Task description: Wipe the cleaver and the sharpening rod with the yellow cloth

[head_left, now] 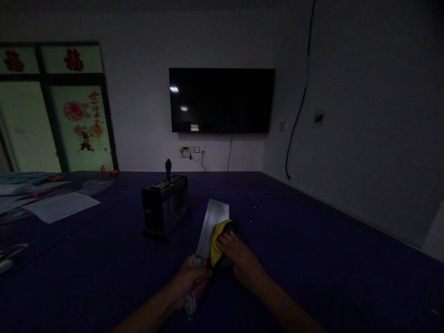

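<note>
left hand (pixel 192 281) clasps the cleaver (pixel 211 224) — long axis forward, slightly right — and right hand (pixel 243 260) grips the cloth (pixel 218 240) at the cleaver's right side.

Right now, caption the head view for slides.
Left hand grips a cleaver; right hand on a yellow cloth at its blade.

Left hand (pixel 192 280) is totally bare, right hand (pixel 241 256) too, and behind each it's just bare forearm (pixel 277 296), widening away from the hand.
</note>
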Available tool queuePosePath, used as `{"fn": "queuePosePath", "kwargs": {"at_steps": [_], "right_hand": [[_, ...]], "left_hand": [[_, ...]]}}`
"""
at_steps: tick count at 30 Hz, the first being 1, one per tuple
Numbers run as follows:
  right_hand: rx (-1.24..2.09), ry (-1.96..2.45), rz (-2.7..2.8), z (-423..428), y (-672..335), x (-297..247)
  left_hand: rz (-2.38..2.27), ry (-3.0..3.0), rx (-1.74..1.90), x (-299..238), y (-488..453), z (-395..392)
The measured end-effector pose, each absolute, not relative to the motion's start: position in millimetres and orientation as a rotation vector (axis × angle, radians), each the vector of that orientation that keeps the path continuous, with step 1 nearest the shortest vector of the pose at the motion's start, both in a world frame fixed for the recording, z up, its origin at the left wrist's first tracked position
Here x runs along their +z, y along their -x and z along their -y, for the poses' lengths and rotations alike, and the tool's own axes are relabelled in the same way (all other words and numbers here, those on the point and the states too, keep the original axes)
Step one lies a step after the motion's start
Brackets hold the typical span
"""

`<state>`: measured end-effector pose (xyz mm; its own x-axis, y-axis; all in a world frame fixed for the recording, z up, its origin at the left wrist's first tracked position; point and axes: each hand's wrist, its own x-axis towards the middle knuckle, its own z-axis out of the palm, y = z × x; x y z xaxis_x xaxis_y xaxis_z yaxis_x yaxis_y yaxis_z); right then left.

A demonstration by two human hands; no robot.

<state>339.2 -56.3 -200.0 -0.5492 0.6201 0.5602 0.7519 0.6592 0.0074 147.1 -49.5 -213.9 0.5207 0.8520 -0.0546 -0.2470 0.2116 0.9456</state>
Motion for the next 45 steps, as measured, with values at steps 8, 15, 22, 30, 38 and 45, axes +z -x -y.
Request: {"fn": "queuePosePath", "kwargs": {"at_steps": [8, 15, 22, 30, 38, 45], "right_hand": [[-0.520, 1.296, 2.153, 43, -353, -209], [-0.590, 1.302, 2.053, 37, -359, -212], [-0.615, 1.250, 2.035, 39, -355, -215], [-0.533, 1.235, 2.195, 53, -343, -207], [-0.333, 1.222, 2.353, 68, -331, -203], [-0.111, 1.179, 2.439, 77, -330, -198]], "left_hand": [[-0.685, -1.142, 0.747, -204, -144, 57], [-0.636, -1.157, 0.695, -206, -143, 53], [-0.663, -1.156, 0.697, -205, -143, 55], [-0.676, -1.153, 0.730, -211, -143, 50], [-0.673, -1.138, 0.771, -212, -144, 51], [-0.672, -1.197, 0.702, -212, -143, 47]]}}
